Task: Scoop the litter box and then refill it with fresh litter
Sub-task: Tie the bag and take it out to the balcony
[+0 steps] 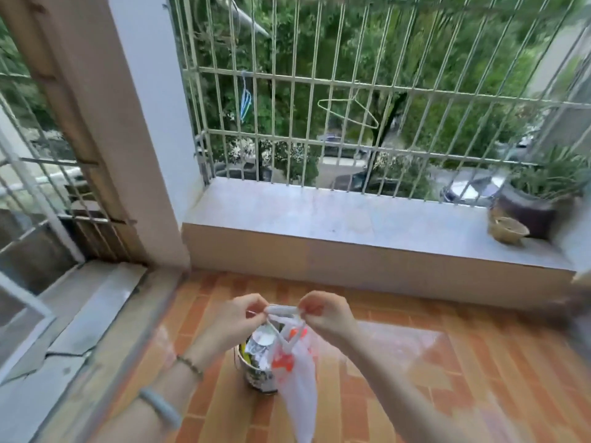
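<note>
pinching the handles (283, 311) of the plastic bag (299, 378), our left hand (238, 318) and right hand (326, 314) sit level, its length hanging straight down between them.

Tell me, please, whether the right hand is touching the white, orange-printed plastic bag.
Touching: the head view shows the right hand pinching the twisted handle of the white plastic bag.

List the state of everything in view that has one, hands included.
left hand: pinches one end of the bag's handles.
right hand: pinches the other end.
plastic bag: hanging from both hands, handles stretched between them.
bin: upright on the tiled floor, no lid, filled with rubbish.
wire hanger: hooked on the window bars.
potted plant: upright on the ledge.
woven bowl: upright beside the pot.
</note>
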`<move>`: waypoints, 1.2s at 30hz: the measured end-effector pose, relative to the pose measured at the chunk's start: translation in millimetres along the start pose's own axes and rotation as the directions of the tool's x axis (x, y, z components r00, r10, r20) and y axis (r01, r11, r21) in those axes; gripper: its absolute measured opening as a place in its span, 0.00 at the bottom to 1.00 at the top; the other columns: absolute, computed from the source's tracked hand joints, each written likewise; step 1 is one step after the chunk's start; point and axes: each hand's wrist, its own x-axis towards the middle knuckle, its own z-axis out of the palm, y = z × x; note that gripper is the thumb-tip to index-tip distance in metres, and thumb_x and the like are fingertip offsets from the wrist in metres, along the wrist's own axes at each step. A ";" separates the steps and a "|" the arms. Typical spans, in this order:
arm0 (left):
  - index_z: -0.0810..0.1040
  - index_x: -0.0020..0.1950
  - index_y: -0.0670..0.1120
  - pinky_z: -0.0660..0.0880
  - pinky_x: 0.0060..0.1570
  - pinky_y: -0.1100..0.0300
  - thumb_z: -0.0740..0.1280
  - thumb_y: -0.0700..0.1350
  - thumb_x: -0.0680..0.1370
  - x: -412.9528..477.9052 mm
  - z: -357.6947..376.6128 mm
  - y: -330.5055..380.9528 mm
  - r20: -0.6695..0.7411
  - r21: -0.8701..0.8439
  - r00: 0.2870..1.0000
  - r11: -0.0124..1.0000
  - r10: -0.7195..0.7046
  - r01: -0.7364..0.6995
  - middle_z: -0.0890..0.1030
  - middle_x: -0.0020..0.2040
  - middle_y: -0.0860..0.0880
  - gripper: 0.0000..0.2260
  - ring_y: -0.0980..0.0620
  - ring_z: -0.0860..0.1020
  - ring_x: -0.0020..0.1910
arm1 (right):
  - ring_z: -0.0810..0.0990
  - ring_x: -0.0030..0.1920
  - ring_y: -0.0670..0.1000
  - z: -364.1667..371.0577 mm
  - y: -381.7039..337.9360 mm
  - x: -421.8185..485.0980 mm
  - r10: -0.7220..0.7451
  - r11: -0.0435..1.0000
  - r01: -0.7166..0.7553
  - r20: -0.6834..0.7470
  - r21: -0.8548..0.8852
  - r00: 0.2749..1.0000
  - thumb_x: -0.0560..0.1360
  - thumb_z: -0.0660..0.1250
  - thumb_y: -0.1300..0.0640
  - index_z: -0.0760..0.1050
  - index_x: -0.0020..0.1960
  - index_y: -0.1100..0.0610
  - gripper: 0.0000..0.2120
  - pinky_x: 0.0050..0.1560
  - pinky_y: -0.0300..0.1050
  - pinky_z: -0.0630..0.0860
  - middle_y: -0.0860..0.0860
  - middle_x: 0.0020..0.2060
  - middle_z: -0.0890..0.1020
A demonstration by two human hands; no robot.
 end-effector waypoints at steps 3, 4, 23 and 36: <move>0.80 0.42 0.45 0.69 0.38 0.75 0.68 0.39 0.74 47.7 5.4 -17.5 0.024 -0.003 0.999 1.000 -0.023 0.023 0.81 0.38 0.58 0.03 0.68 0.77 0.38 | 0.77 0.32 0.39 10.1 27.9 41.6 0.020 0.999 -0.017 0.067 -0.039 0.998 0.65 0.66 0.62 0.80 0.40 0.52 0.08 0.37 0.35 0.73 0.33 0.28 0.77; 0.80 0.42 0.44 0.69 0.37 0.75 0.68 0.38 0.74 65.2 8.2 -24.1 0.028 0.001 0.999 0.999 -0.035 0.035 0.81 0.36 0.56 0.02 0.69 0.76 0.37 | 0.77 0.32 0.37 13.3 38.3 57.0 0.033 0.998 -0.029 0.087 -0.047 0.996 0.66 0.66 0.64 0.81 0.40 0.53 0.09 0.36 0.33 0.72 0.34 0.27 0.77; 0.81 0.48 0.44 0.67 0.37 0.75 0.66 0.38 0.75 285.7 136.4 -226.2 0.209 0.053 0.907 0.931 -0.365 0.362 0.79 0.39 0.54 0.05 0.56 0.76 0.39 | 0.80 0.41 0.47 135.2 271.8 233.6 0.459 0.887 -0.449 0.287 -0.104 0.841 0.71 0.67 0.65 0.81 0.46 0.57 0.07 0.41 0.36 0.73 0.49 0.39 0.82; 0.80 0.49 0.48 0.75 0.51 0.50 0.63 0.43 0.76 341.2 219.1 -327.0 0.334 0.120 0.904 0.963 -0.269 0.242 0.82 0.47 0.52 0.07 0.53 0.77 0.50 | 0.79 0.43 0.53 201.7 364.7 236.4 0.582 0.813 -0.571 0.219 -0.119 0.783 0.72 0.63 0.68 0.78 0.45 0.61 0.06 0.45 0.47 0.77 0.54 0.41 0.82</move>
